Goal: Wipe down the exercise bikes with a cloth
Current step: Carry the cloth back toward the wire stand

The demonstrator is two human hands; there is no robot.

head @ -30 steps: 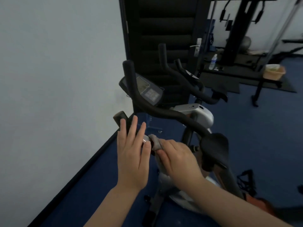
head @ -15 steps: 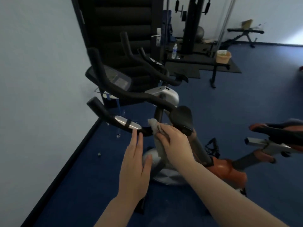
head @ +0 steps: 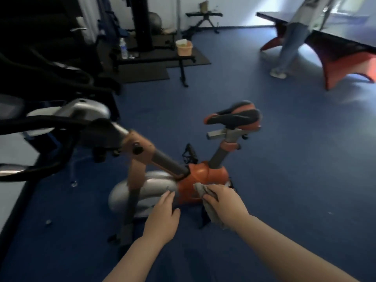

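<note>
An orange and silver exercise bike (head: 203, 176) stands on the blue floor in front of me, its black and orange saddle (head: 234, 116) to the right and its black handlebars (head: 40, 123) to the left. My right hand (head: 223, 202) grips a grey cloth (head: 205, 197) and presses it against the orange housing low on the frame. My left hand (head: 162, 218) is flat with fingers apart, its fingertips at the silver flywheel cover (head: 142, 188). A second silver bike (head: 81, 110) stands behind the handlebars.
A person in jeans (head: 289, 43) stands by a dark table tennis table (head: 335, 37) at the back right. A weight machine (head: 142, 23), a water bottle (head: 123, 48) and an orange bin (head: 184, 47) are at the back. A white wall is on the left.
My view has swung right and down. My right hand has carried the cloth from the handlebar stem down to the orange housing, and my left hand has dropped from the handlebar to the flywheel cover.
</note>
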